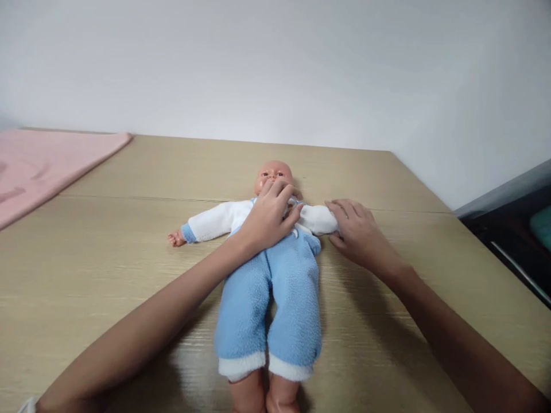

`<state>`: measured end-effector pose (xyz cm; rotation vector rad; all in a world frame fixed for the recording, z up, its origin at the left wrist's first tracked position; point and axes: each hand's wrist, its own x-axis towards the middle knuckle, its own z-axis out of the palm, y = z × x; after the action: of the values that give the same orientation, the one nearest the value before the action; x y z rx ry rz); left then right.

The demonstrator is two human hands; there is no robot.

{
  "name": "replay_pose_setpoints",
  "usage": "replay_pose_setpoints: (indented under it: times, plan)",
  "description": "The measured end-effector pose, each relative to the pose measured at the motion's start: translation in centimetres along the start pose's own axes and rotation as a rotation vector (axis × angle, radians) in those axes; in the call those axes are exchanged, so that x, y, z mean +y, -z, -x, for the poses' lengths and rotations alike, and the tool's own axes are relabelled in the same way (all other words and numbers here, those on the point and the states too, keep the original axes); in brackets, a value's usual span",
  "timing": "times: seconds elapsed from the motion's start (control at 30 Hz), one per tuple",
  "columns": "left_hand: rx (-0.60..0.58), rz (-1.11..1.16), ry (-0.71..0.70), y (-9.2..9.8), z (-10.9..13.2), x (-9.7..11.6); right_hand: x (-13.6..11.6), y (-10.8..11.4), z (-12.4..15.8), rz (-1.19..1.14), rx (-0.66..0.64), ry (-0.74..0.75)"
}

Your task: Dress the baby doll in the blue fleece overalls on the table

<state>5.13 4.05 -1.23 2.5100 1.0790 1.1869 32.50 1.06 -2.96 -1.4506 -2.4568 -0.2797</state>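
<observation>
A baby doll in a blue and white fleecy outfit lies on its back on the wooden table, head toward the wall. Across its upper chest lies my left hand, fingers bent just below the doll's face and thumb apart, near the collar. What the fingertips hold there is hard to see. My right hand is wrapped round the end of the doll's white sleeve on the right side; the doll's hand on that side is hidden. The doll's other arm stretches out to the left.
A pink cloth lies at the table's far left. Behind the table rises a white wall. Past the table's right edge stands a dark object with something green inside.
</observation>
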Motion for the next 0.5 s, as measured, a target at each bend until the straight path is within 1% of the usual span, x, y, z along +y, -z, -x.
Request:
replay_pose_setpoints:
  times: [0.07,0.1,0.17,0.23,0.27,0.33,0.43,0.5]
  plan:
    - [0.028,0.014,0.0,1.3,1.1,0.5,-2.0,0.6,1.0,-0.015,0.13,-0.015]
    - [0.041,0.017,0.013,1.9,1.9,0.6,-3.0,0.8,1.5,-0.088,0.162,-0.008]
    - [0.07,0.014,0.072,2.9,3.7,0.3,-4.8,1.0,2.3,-0.303,0.183,0.011]
    - [0.105,0.001,0.166,3.7,5.9,-0.5,-5.9,0.7,2.7,-0.508,0.174,-0.009]
    - [0.12,-0.001,0.215,4.0,7.1,-1.0,-6.2,0.3,2.7,-0.592,0.162,-0.042]
    - [0.121,0.008,0.319,4.5,9.4,-2.1,-6.2,-0.6,2.3,-0.757,0.113,-0.154]
    - [0.031,0.066,0.413,5.3,11.9,-3.3,-5.7,-2.1,1.3,-1.082,0.048,-0.336]
    - [-0.024,0.186,0.471,5.6,12.7,-3.6,-5.3,-3.0,0.7,-1.303,0.05,-0.412]
